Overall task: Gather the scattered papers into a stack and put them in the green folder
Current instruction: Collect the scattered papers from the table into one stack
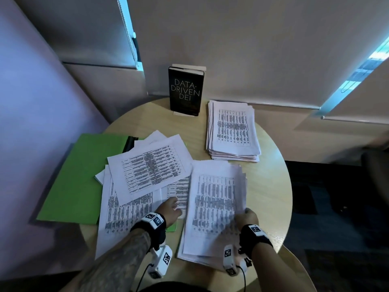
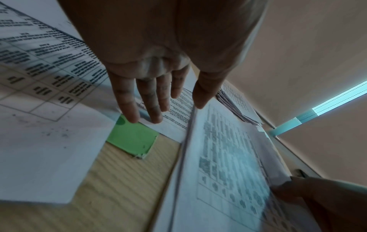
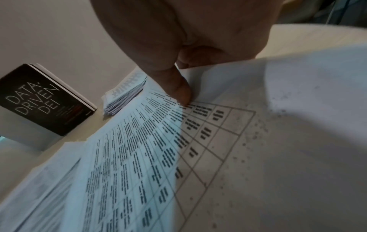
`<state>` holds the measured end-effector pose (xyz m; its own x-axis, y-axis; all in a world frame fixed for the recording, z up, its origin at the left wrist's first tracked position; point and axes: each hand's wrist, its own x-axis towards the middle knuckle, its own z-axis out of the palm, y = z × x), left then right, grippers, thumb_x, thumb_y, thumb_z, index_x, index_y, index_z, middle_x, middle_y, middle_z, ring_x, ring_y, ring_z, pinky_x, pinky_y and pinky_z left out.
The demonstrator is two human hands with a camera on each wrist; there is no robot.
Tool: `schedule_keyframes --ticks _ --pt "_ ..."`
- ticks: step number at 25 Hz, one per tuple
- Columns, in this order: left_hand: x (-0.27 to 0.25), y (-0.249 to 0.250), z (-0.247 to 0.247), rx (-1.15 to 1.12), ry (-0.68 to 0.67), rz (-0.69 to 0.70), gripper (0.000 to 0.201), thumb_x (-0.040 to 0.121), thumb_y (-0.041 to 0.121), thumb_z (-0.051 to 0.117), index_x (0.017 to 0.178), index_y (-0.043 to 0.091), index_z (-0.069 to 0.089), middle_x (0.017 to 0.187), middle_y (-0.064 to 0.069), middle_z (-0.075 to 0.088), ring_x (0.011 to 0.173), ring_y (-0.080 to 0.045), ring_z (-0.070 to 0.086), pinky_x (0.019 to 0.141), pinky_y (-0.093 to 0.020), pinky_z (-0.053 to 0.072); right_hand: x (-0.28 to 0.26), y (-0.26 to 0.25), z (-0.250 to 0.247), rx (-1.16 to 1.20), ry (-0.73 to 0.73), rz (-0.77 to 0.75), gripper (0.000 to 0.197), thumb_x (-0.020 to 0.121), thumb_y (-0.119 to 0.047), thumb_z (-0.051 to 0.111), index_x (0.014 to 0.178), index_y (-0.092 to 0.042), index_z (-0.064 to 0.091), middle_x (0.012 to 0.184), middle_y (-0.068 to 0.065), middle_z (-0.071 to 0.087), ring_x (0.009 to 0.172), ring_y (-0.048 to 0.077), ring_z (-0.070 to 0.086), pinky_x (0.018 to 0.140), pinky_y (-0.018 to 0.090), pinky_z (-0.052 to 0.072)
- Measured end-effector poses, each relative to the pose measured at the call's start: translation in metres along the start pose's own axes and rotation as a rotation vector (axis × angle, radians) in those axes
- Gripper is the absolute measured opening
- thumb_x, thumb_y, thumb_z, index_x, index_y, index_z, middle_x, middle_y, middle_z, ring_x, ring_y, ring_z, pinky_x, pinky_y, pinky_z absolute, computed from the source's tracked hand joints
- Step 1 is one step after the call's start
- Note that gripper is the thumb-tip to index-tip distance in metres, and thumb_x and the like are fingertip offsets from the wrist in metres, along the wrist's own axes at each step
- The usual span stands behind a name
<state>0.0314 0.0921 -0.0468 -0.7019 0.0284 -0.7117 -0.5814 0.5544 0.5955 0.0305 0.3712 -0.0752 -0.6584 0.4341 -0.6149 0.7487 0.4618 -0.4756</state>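
Note:
A green folder [image 1: 77, 175] lies open at the table's left, half covered by several scattered printed sheets [image 1: 149, 171]. My right hand [image 1: 247, 216] pinches the near right edge of a gathered bundle of papers [image 1: 214, 207], thumb on top, as the right wrist view shows at the thumb [image 3: 178, 89]. The bundle [image 2: 228, 164] is lifted and blurred. My left hand [image 1: 170, 209] reaches with straight fingers [image 2: 155, 100] over a loose sheet [image 2: 178, 113] beside the bundle, near a corner of the folder [image 2: 135, 141]. It holds nothing.
A tidy second stack of papers [image 1: 232, 131] sits at the back right of the round wooden table [image 1: 271, 186]. A black book [image 1: 185, 91] stands upright at the back against the wall. Dark floor lies to the right.

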Motion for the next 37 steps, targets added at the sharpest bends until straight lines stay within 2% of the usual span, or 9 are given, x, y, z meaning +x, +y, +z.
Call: schedule_keyframes --ticks 5,11,15,19,24,25,28,33,37 --pt "-0.006 0.003 0.005 0.069 0.005 0.03 0.064 0.092 0.036 0.058 0.147 0.019 0.033 0.153 -0.005 0.037 0.137 -0.026 0.041 0.11 -0.036 0.037 0.002 0.021 -0.04 0.196 0.182 -0.121 0.015 0.084 -0.012 0.056 0.083 0.002 0.054 0.077 0.027 0.059 0.059 0.025 0.047 0.057 0.031 0.037" --pt "-0.018 0.063 -0.022 -0.456 0.05 0.205 0.068 0.078 0.039 0.073 0.136 0.018 0.045 0.133 -0.002 0.055 0.122 -0.027 0.054 0.103 -0.048 0.044 -0.038 -0.044 -0.049 0.535 0.111 -0.411 0.012 0.082 -0.001 0.059 0.086 0.007 0.051 0.075 0.024 0.06 0.06 0.02 0.054 0.051 0.027 0.047" --pt "-0.042 0.104 -0.057 -0.451 0.369 0.408 0.023 0.082 0.02 0.057 0.101 0.006 0.056 0.099 -0.021 0.066 0.089 -0.03 0.063 0.083 -0.043 0.052 -0.073 -0.098 -0.043 0.672 0.03 -0.666 0.021 0.085 0.003 0.052 0.101 -0.008 0.059 0.093 0.005 0.068 0.081 0.011 0.061 0.074 0.024 0.052" --pt "-0.066 0.116 -0.08 -0.396 0.579 0.54 0.012 0.088 0.008 0.055 0.099 0.003 0.053 0.088 -0.02 0.061 0.072 -0.021 0.053 0.063 -0.03 0.044 -0.083 -0.126 -0.043 0.743 0.007 -0.766 0.031 0.084 0.001 0.053 0.107 -0.018 0.059 0.106 0.006 0.07 0.097 0.017 0.065 0.086 0.031 0.054" --pt "-0.051 0.073 -0.068 -0.382 0.514 0.416 0.021 0.086 0.006 0.054 0.107 0.009 0.052 0.091 -0.008 0.064 0.076 -0.021 0.061 0.06 -0.026 0.046 -0.069 -0.104 -0.009 0.588 -0.024 -0.658 0.032 0.084 0.004 0.059 0.11 -0.014 0.057 0.1 0.0 0.068 0.088 0.013 0.064 0.084 0.044 0.056" --pt "-0.044 0.063 -0.064 -0.361 0.505 0.39 0.021 0.086 0.007 0.053 0.106 0.01 0.052 0.093 -0.007 0.065 0.082 -0.025 0.063 0.063 -0.028 0.049 -0.068 -0.098 -0.002 0.573 -0.033 -0.623 0.034 0.085 0.0 0.061 0.115 -0.015 0.056 0.101 -0.002 0.068 0.09 0.012 0.065 0.084 0.041 0.057" --pt "-0.032 0.053 -0.057 -0.354 0.515 0.343 0.023 0.089 0.007 0.05 0.111 0.011 0.052 0.101 -0.007 0.065 0.092 -0.029 0.062 0.075 -0.032 0.049 -0.068 -0.101 0.008 0.576 -0.037 -0.585 0.028 0.091 -0.003 0.056 0.114 -0.018 0.05 0.096 -0.013 0.062 0.086 0.001 0.059 0.07 0.011 0.049" --pt "-0.025 0.077 -0.054 -0.329 0.504 0.36 0.027 0.096 0.013 0.046 0.122 0.009 0.047 0.101 -0.012 0.061 0.075 -0.019 0.057 0.06 -0.024 0.042 -0.058 -0.128 0.009 0.51 0.006 -0.625 0.012 0.09 -0.006 0.047 0.1 -0.01 0.043 0.087 0.004 0.059 0.083 0.028 0.056 0.075 0.039 0.047" --pt "-0.017 0.093 -0.073 -0.363 0.555 0.377 0.024 0.096 0.011 0.046 0.119 0.006 0.049 0.098 -0.009 0.059 0.079 -0.023 0.055 0.061 -0.021 0.04 -0.041 -0.127 -0.013 0.543 -0.07 -0.607 0.015 0.083 -0.01 0.06 0.093 -0.011 0.049 0.084 0.005 0.06 0.075 0.018 0.056 0.072 0.035 0.048"
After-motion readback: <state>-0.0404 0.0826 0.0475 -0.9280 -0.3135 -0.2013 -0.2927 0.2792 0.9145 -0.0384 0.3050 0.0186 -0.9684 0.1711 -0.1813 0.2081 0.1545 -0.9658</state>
